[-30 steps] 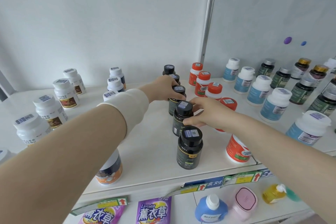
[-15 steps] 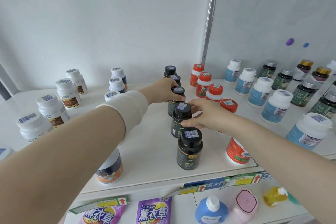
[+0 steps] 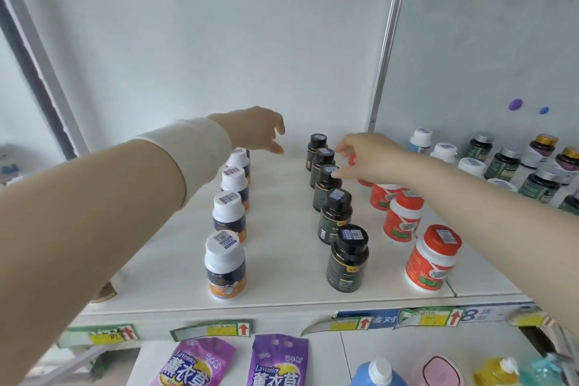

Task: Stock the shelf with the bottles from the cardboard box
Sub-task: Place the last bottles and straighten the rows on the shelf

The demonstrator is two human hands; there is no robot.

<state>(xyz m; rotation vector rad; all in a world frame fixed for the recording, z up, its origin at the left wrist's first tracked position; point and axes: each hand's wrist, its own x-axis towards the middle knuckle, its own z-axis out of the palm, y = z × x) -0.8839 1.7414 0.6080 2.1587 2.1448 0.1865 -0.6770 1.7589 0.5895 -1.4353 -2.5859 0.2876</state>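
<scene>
We see the white shelf [image 3: 282, 229] carrying three near rows: white-capped bottles [image 3: 225, 263] at left, black bottles [image 3: 347, 257] in the middle, and orange bottles [image 3: 434, 257] at right. Further right stand blue-labelled white bottles [image 3: 421, 139] and dark green ones [image 3: 504, 163], partly cut off by the frame edge. Below the shelf lip lie purple lavender pouches [image 3: 275, 363], a blue jug [image 3: 377, 374] and a yellow bottle [image 3: 495, 373], all cropped at the bottom. The cardboard box is not in view.

Our left hand [image 3: 253, 128] hangs above the far end of the white-capped row, fingers loosely spread and holding nothing. Our right hand [image 3: 369, 157] sits over the rear of the orange row, its fingers touching the cap of the third black bottle [image 3: 327, 188]; they are curled, but we cannot tell whether they grip anything. That hand and forearm hide the orange bottles behind it, and only a blurred red bit shows there.

Compared with half a second ago, the left hand has lifted off the black bottle it was touching and moved left, the right hand reaches further back, and our view has swung, so the white-capped row is now uncovered.
</scene>
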